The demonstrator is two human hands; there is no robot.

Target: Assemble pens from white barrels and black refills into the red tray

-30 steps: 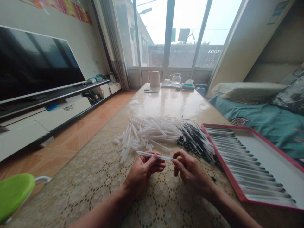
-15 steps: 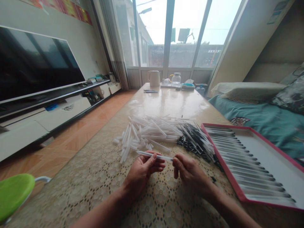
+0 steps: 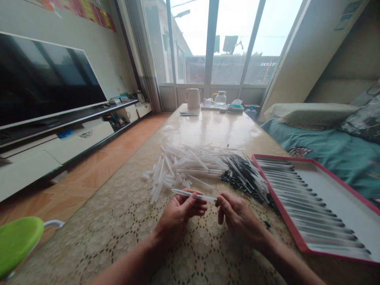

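Note:
Between my two hands a translucent white pen [image 3: 204, 196] is held almost level above the table. My left hand [image 3: 182, 208] grips its barrel between thumb and fingers. At the right end my right hand [image 3: 233, 208] pinches the tip, and its fingers hide what is there. Just beyond the hands lies a loose heap of clear white pen barrels [image 3: 190, 164]. To its right is a pile of dark pen refills [image 3: 245, 174] with black ends. A red-rimmed tray [image 3: 286, 209] at the right holds a row of pens [image 3: 308, 206] with dark ends.
The long table [image 3: 118, 229] has a patterned cover. A kettle [image 3: 193, 98], a glass jug [image 3: 220, 99] and a tissue pack [image 3: 236, 106] stand at its far end. A green stool [image 3: 20, 241] is at the lower left, a bed [image 3: 311, 138] at the right.
Almost nothing differs. The pen and my right hand have shifted very slightly to the right, and both hands keep their hold.

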